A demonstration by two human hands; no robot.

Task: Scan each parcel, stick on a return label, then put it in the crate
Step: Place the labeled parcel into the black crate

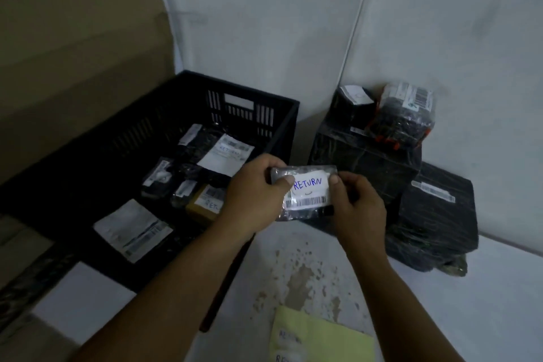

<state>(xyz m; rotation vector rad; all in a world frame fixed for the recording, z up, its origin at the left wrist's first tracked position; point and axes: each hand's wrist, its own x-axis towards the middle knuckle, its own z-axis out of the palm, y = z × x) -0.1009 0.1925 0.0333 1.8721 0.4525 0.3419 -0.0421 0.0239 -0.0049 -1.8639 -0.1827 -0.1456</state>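
Note:
I hold a small plastic-wrapped parcel [305, 200] in the air between both hands, just right of the black crate [258, 103]. A white label [308, 184] reading RETURN lies on its face above a barcode strip. My left hand [258, 194] grips the parcel's left edge, thumb on the label's left end. My right hand [357, 209] pinches the right edge, thumb at the label's right end. Several labelled parcels lie in the crate.
A stack of black wrapped parcels [435, 209] stands at the right against the wall, with two smaller parcels [402, 117] on top. A yellow sheet of RETURN labels [320, 338] lies on the white table near me. A cardboard box [73, 38] rises behind the crate.

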